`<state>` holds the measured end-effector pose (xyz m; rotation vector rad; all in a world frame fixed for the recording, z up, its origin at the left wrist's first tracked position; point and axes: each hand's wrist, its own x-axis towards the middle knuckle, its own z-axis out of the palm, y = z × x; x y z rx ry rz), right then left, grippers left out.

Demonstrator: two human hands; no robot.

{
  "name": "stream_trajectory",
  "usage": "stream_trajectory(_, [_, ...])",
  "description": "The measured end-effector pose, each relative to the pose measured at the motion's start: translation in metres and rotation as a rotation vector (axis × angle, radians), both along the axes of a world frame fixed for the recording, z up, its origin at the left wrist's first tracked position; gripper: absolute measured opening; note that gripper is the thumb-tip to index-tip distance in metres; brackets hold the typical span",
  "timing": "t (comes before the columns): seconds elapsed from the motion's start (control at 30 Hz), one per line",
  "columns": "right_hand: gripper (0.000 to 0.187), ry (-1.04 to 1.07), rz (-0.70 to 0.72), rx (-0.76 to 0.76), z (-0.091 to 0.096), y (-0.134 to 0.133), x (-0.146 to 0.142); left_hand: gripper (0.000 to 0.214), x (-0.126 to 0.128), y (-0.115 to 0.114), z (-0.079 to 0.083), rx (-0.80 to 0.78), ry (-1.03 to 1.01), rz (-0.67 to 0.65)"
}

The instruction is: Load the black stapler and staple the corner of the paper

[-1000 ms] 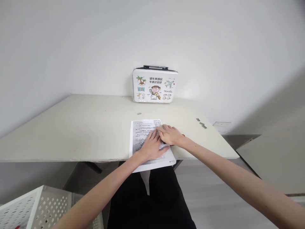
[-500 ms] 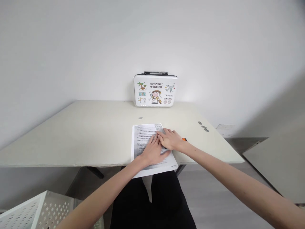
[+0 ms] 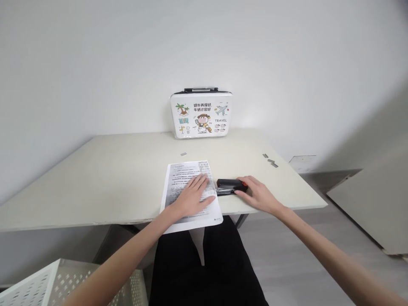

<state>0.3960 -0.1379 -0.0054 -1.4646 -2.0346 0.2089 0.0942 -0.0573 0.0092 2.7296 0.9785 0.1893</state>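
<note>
I see the left hand (image 3: 192,199) lying flat on the printed sheet (image 3: 204,217), thumb spread wide. Just right of the sheet, the right hand (image 3: 257,194) is clasped round the rear of a black stapler (image 3: 228,184), its length lying crosswise, nose pointing at the sheet's right edge.

A case (image 3: 200,114) stands at the table's (image 3: 121,178) back edge. Before it lies a staple strip (image 3: 183,154), then paper (image 3: 180,182) overhanging the front edge, the left hand (image 3: 193,197) on it. Right of the paper lies a stapler (image 3: 228,183), its rear end in the right hand (image 3: 257,194). Three strips (image 3: 271,161) lie near the right edge; a basket (image 3: 72,280) stands below the front edge, leftward.
</note>
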Motion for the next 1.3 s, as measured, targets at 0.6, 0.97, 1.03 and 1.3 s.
stream_trajectory(0.6, [0.047,0.699,-0.352,-0.116,0.006,0.01,0.016,0.068,-0.134,-0.051,0.034,0.076,0.077,0.07])
stream_trajectory(0.97, [0.056,0.808,-0.409,0.053,0.002,0.011,0.014,0.065,0.003,-0.014,0.019,0.051,0.056,0.021])
stream_trajectory(1.03, [0.058,0.82,-0.39,0.077,0.004,0.01,0.013,0.068,0.036,0.0,0.014,0.032,0.058,0.052])
stream_trajectory(1.3, [0.059,0.927,-0.49,0.172,0.009,0.011,0.011,0.063,0.139,0.043,-0.005,0.077,-0.03,0.042])
